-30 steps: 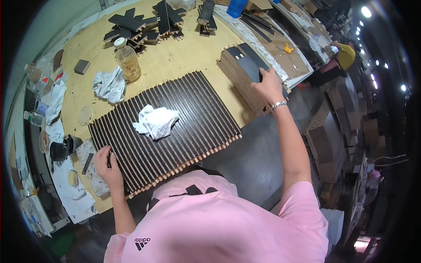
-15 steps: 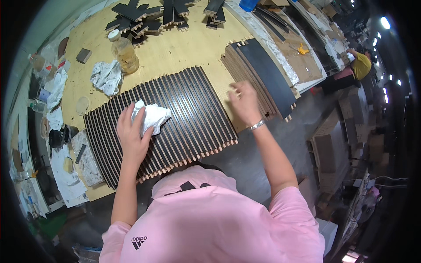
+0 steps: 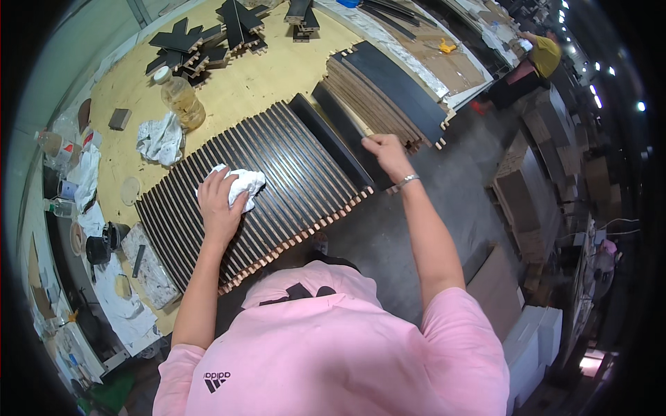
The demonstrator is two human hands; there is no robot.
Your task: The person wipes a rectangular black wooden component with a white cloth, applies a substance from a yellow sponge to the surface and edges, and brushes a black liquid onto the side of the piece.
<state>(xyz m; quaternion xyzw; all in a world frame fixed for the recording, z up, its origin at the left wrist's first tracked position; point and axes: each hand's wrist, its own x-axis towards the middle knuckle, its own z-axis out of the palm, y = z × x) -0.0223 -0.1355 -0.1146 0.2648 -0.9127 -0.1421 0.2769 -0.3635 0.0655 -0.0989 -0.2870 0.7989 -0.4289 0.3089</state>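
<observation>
A row of narrow black boards (image 3: 263,163) stands on edge across the table, with light wooden pegs along the near ends. My left hand (image 3: 220,201) rests on the row, fingers curled over a crumpled white cloth (image 3: 248,186). To the right, my right hand (image 3: 388,157) pinches the edge of a black board (image 3: 341,116) between the row and a stack. Beside that board, another black board (image 3: 322,139) shows its broad face at the row's right end. The stack of boards (image 3: 395,87) has brown edges and a black top.
Beyond the row stand a bottle of yellowish liquid (image 3: 182,104) and a crumpled cloth (image 3: 160,137). Loose black boards (image 3: 182,41) lie piled at the far side. Black cups (image 3: 98,248) sit at the left edge. Someone in a yellow top (image 3: 546,57) is at the far right.
My right hand has closed on a black board; its fingers were off the boards before. Two broad black faces now show between row and stack. The left hand stays on the cloth.
</observation>
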